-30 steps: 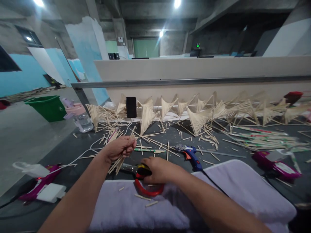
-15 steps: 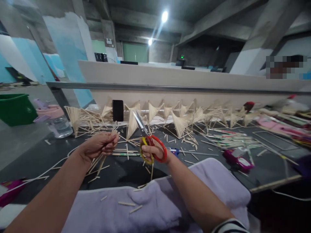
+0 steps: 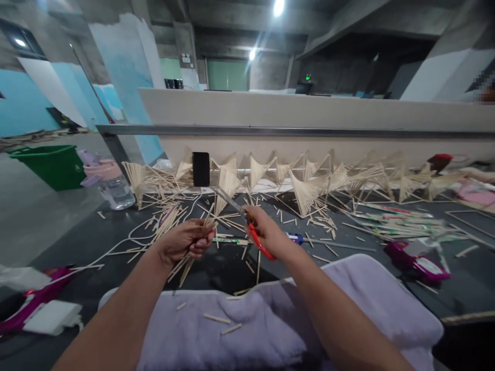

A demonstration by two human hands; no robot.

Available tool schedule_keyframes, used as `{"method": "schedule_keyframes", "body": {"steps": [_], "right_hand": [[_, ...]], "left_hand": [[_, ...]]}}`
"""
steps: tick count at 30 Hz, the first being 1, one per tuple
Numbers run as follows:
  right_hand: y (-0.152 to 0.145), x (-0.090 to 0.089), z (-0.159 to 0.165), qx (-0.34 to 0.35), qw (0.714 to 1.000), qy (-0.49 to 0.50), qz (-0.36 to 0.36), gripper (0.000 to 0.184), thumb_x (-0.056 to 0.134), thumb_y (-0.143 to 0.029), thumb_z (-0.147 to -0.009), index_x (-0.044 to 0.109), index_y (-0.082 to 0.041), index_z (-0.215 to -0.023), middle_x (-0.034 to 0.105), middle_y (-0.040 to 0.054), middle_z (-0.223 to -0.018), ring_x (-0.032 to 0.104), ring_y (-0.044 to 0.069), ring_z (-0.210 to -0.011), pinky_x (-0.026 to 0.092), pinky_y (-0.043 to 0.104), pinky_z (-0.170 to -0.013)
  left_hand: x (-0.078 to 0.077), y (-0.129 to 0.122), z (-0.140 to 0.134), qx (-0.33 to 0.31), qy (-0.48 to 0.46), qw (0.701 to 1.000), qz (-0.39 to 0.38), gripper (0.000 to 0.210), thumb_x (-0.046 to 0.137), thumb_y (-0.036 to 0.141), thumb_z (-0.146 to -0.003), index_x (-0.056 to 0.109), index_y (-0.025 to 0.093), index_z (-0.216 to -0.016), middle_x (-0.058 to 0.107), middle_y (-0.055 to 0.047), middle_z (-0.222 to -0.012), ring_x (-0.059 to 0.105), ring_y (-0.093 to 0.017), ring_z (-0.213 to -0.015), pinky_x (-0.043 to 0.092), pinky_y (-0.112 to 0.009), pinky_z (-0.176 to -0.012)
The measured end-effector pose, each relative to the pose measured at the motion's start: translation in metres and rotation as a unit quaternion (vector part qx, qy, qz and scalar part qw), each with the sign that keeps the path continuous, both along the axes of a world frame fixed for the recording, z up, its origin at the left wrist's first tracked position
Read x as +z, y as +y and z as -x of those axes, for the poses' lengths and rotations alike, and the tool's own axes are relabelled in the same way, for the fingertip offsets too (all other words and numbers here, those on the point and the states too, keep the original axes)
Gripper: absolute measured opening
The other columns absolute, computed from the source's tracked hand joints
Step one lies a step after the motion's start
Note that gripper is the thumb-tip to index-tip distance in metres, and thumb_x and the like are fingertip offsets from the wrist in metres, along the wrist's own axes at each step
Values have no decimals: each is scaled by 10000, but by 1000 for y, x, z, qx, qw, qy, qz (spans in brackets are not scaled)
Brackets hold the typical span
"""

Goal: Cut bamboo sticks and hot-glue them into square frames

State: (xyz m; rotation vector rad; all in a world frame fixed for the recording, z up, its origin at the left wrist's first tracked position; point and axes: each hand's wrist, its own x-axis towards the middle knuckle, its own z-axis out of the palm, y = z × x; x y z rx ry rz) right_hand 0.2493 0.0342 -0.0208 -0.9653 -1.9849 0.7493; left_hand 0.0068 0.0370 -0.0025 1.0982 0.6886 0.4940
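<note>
My left hand (image 3: pixel 189 239) is closed around a small bundle of thin wooden sticks (image 3: pixel 188 269), whose ends poke out below the fist and slightly above the fingertips. In my right hand (image 3: pixel 266 232) are scissors (image 3: pixel 260 243) with red and yellow handles. Their blades look closed and point up and left, above the left hand and apart from its sticks. A fan-shaped stick structure (image 3: pixel 227 188) stands just behind the blades. Over my lap lies a lilac towel (image 3: pixel 309 314) with a few short stick pieces on it.
Several twisted stick structures (image 3: pixel 303 193) line the back of the black table (image 3: pixel 127 268). A black phone (image 3: pixel 201 169) stands among them. At left are a water jug (image 3: pixel 116 190) and a green bin (image 3: pixel 50 165). Magenta power strips (image 3: pixel 419 265) lie on both sides; cut pieces are scattered about.
The scissors have tipped further left, their blades lower and nearer my left hand. My view has swung a little left, and both hands appear further right.
</note>
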Motion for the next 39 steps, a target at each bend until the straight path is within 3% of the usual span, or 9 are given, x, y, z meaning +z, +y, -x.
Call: {"method": "schedule_keyframes", "body": {"steps": [2,5,9,14,21,34,39], "right_hand": [[-5,1,-3,-35,997,-40,-51,412,541,-290,-777,451,-235,-1175,496,61,-1022,475,179,-878,398,332,-810],[-9,1,-3,-59,992,-90,-67,408,557,-346,-781,470,-201,-1153,536,39,-908,491,159,-785,409,303,-741],[-11,2,-2,12,992,-119,-37,385,513,-370,-815,478,-185,-1150,565,32,-898,505,146,-758,420,277,-706],[-15,6,0,92,984,-146,-43,458,523,-379,-808,472,-172,-1212,550,100,-1132,520,199,-981,408,328,-844],[-14,4,-1,109,982,-155,-24,477,547,-361,-788,477,-170,-1220,556,111,-1164,525,214,-1027,393,361,-886],[-14,12,-9,209,962,-176,13,428,522,-319,-822,465,-201,-1229,526,78,-1187,493,187,-1051,377,338,-903],[-14,11,-8,203,962,-181,19,426,517,-338,-824,467,-190,-1221,543,70,-1136,504,176,-1006,384,319,-879]], "left_hand": [[3,-3,3,-6,-3,1000,-12,255,506,341,-843,489,133,-695,328,69,-475,204,-20,-367,198,-130,-343],[7,-8,6,-16,-13,999,-28,262,495,330,-849,494,130,-679,335,65,-465,219,-24,-360,201,-139,-340],[11,-13,8,-18,-34,999,-32,268,489,323,-853,488,131,-666,343,65,-449,220,-28,-354,195,-145,-339],[11,-15,6,-29,-13,999,-21,277,500,342,-846,500,124,-676,343,66,-440,230,-28,-356,195,-148,-351],[7,-20,-2,-41,1,999,-9,267,508,344,-837,513,121,-691,331,64,-455,227,-29,-369,206,-153,-364],[5,-25,-7,-109,-40,993,35,232,483,311,-852,499,123,-717,327,67,-459,228,-35,-366,206,-135,-342],[5,-26,-8,-124,-54,990,43,234,467,312,-859,491,126,-718,311,70,-456,213,-34,-368,211,-128,-339]]}}
